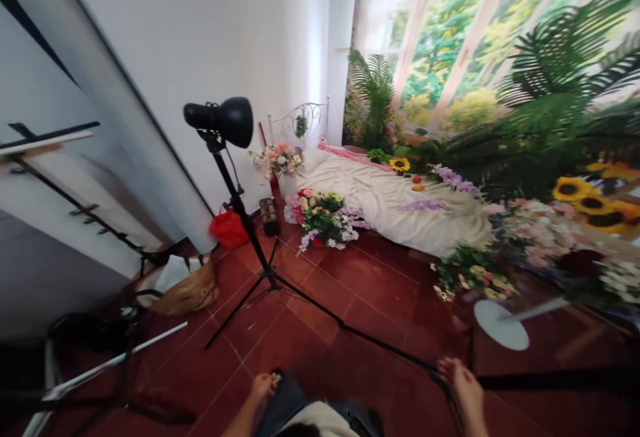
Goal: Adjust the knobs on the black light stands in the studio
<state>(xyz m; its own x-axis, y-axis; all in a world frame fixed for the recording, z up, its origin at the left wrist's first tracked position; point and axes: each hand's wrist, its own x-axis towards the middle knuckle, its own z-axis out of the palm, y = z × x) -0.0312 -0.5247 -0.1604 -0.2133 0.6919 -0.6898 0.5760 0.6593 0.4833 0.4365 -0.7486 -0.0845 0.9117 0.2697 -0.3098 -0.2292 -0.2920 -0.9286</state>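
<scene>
My left hand (264,387) is low in the view, its fingers curled around something small and pale that I cannot make out. My right hand (461,382) is at the lower right, its fingers bent against the end of a black leg of the light stand (250,234). The stand is upright on the red tiled floor (320,290) and carries a black lamp (225,120) at its top, facing right.
A bed with a cream cover (370,197) stands beyond the stand. Flower bouquets (327,217) lie beside it. A white round base (501,325) is at the right, a wicker bag (185,287) and a red bag (229,227) at the left. Metal stands occupy the lower left.
</scene>
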